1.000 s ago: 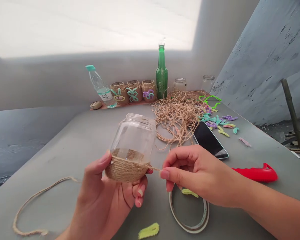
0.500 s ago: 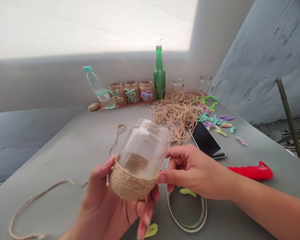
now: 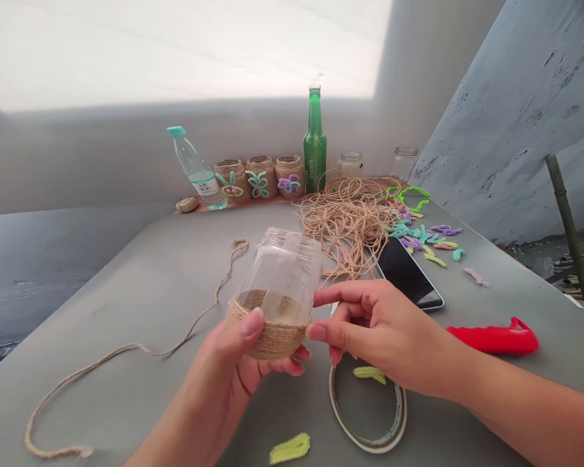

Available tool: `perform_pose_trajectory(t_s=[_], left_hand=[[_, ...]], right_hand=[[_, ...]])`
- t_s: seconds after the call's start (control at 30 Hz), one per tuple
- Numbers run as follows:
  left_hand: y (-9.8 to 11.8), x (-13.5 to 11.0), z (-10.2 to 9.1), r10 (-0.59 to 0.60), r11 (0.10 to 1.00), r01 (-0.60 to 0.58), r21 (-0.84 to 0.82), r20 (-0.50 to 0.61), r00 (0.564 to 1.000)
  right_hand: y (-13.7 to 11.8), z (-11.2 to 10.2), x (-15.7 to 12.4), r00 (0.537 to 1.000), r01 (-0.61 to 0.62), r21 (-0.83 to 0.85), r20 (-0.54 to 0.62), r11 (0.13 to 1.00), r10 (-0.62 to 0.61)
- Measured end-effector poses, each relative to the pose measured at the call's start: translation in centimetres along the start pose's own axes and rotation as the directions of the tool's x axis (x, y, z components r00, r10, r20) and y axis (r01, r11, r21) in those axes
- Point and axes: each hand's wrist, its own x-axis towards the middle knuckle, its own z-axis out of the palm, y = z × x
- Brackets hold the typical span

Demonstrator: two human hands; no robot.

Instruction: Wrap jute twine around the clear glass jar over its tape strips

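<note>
Shifted right since a second ago, the glass jar [image 3: 279, 279] now meets your right hand [image 3: 384, 344].
In the head view, your left hand [image 3: 224, 366] grips the tilted jar in the near middle, thumb over the twine band [image 3: 282, 340] round its lower part; your right thumb touches the band's right edge, though whether those fingers pinch twine cannot be told. Farther right lies a twine heap [image 3: 345, 217], beside a phone [image 3: 409, 275].
</note>
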Motion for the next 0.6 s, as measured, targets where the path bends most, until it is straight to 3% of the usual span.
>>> perform_pose_trajectory(t_s=[0.3,0.47,0.6], left_hand=[[0.48,-0.08,0.34,-0.043,0.995,0.04,-0.091,-0.024,0.999],[0.26,-0.49,0.26,-0.078,0.976,0.082,-0.203,0.031,0.997],[0.41,-0.43,0.37,-0.095,0.952,0.11,-0.285,0.065,0.993]], right_hand=[[0.03,0.02,0.0,1.0,0.016,-0.002,-0.011,1.0,-0.016],[0.17,0.16,0.25,0.999,0.036,0.028,-0.03,0.999,-0.035],[0.42,0.09,0.24,0.999,0.041,0.131,0.022,0.991,-0.044]])
